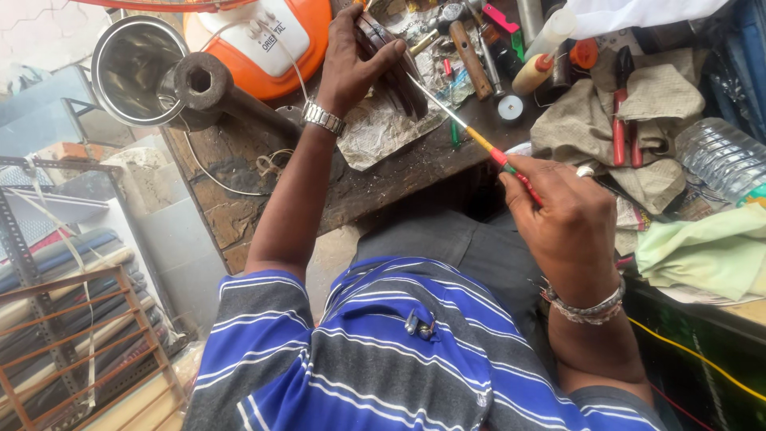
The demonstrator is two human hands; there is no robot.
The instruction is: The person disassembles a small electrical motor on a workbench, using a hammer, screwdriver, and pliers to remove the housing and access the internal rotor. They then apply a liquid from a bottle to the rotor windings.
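Gripping a dark brown sandal [392, 68], left hand [351, 60] steadies it.

A single head-worn view looks steeply down from close above the person's chest, facing twelve o'clock over the cluttered dark wooden table [239, 152].

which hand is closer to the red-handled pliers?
Right. The right hand, holding a thin brush, sits just below-left of the red-handled pliers; the left hand is far across the bench on a dark strap.
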